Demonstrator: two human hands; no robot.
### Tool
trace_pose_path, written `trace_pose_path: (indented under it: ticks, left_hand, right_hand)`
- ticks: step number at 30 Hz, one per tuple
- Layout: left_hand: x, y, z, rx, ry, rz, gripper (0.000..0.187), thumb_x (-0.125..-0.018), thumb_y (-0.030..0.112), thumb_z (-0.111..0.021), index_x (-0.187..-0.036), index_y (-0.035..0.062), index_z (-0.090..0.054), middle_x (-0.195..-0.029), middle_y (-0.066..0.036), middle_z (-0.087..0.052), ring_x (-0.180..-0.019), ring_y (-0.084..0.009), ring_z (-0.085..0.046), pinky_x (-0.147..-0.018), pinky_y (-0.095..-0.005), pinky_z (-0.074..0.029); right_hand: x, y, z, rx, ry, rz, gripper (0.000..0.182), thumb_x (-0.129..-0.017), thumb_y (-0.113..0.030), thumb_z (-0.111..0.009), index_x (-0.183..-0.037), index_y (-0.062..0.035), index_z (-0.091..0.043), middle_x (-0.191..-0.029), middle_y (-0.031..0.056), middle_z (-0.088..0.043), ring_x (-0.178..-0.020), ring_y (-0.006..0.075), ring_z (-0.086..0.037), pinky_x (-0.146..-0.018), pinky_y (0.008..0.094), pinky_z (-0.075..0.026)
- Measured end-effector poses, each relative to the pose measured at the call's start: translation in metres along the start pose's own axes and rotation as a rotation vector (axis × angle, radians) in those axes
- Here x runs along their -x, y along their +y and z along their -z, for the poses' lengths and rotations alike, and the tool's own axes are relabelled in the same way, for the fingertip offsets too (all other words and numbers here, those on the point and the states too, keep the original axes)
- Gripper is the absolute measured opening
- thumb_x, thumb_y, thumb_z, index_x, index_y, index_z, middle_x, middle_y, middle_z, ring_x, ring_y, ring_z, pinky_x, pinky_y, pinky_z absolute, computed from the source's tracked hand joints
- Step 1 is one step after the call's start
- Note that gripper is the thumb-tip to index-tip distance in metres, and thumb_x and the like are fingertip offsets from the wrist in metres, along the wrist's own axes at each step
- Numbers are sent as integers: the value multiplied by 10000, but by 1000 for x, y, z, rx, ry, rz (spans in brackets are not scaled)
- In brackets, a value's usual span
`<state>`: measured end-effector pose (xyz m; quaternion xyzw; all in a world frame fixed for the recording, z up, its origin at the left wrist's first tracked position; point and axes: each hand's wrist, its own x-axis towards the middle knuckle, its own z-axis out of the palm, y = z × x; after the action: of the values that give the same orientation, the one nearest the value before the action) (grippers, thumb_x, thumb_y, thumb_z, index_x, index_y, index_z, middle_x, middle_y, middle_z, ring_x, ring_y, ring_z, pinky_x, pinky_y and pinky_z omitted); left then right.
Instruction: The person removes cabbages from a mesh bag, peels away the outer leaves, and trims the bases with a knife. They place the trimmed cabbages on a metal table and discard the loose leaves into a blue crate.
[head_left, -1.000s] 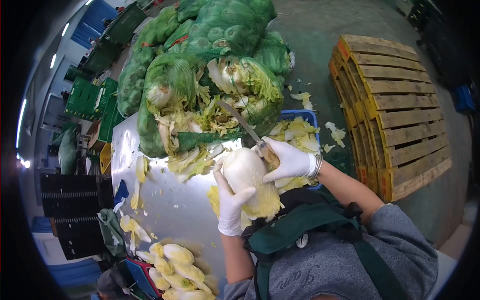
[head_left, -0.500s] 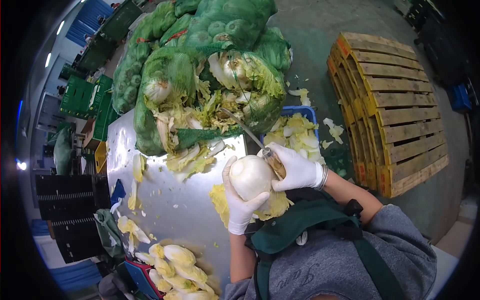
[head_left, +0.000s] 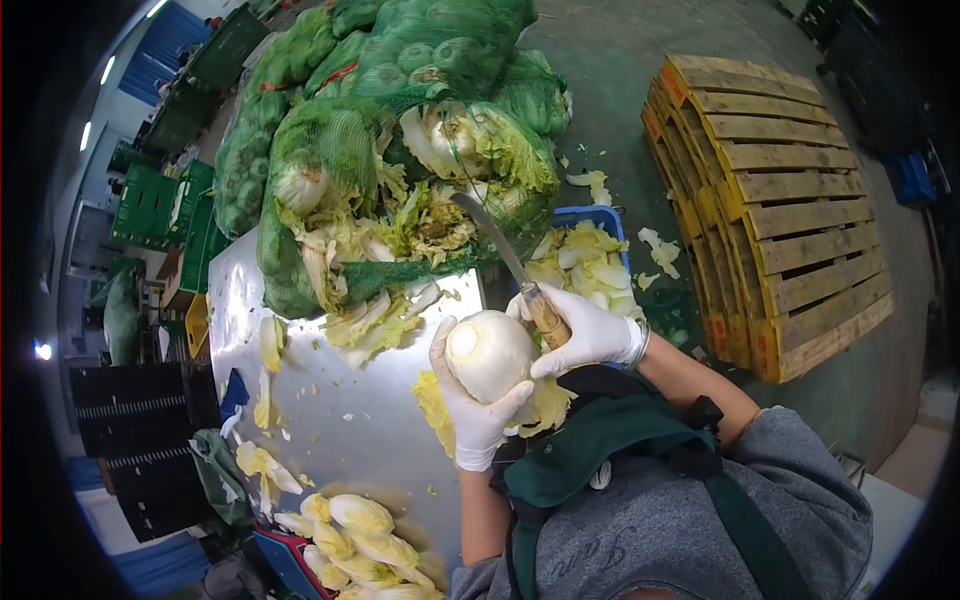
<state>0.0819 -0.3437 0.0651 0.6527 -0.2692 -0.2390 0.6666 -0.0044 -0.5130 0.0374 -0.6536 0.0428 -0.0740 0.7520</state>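
Observation:
A Chinese cabbage (head_left: 492,352) rests in my gloved left hand (head_left: 468,412), its white root end up and its yellow leaves hanging below. The fingers and thumb wrap round its left and lower side. My right hand (head_left: 588,333), also gloved, grips the wooden handle of a knife (head_left: 508,250) at the cabbage's right side. The curved blade points away, up and left, toward the split green net bag (head_left: 300,250). Cabbages and ragged outer leaves (head_left: 440,215) show in that bag's opening.
Loose leaves lie on the metal table (head_left: 330,410). Trimmed cabbages (head_left: 360,540) are piled at the near left. A blue crate (head_left: 622,235) of leaves stands beyond my right hand, with stacked wooden pallets (head_left: 790,200) farther right. More full net bags (head_left: 420,50) sit behind.
The knife has turned so that the flat of its blade shows more. The cabbage has tipped slightly, and the whole view has shifted a little.

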Motion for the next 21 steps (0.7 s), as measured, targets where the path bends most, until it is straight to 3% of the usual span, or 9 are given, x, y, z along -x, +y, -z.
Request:
trace_pose_path:
  ticks: [5,15,19,21]
  left_hand:
    - [4,-6,-6,25,-14,-9,1002,-559,217,-837,-1346,62,-236,-1219,-141,-420,-1103,-257,-481,-939,-370,-433]
    - [13,-6,-9,68,-21,34,1008,-561,231,-833,-1346,58,-226,-1230,-146,-395,-1110,-266,-469,-938,-373,-426]
    - [14,-10,-7,37,-60,-33,1022,-556,230,-842,-1351,62,-223,-1236,-140,-386,-1112,-260,-452,-952,-375,-405]
    - [14,-13,-2,-148,11,-66,1046,-549,247,-850,-1358,60,-214,-1239,-133,-379,-1109,-254,-446,-959,-376,-397]
  right_hand:
    - [2,22,-2,66,108,-41,783,-501,-246,-908,-1100,-39,-448,-1017,26,-504,-953,105,-487,-852,270,-424]
    - [14,-8,-9,-64,137,-119,817,-496,-188,-909,-1130,-26,-419,-1002,18,-493,-946,99,-480,-855,261,-426]
    - [23,4,-10,161,248,-114,957,-498,-258,-907,-1238,31,-374,-1089,83,-507,-1031,159,-488,-918,286,-403]
    - [31,-10,-14,364,362,-129,1036,-494,-302,-905,-1285,58,-342,-1140,120,-505,-1078,192,-483,-948,300,-386]
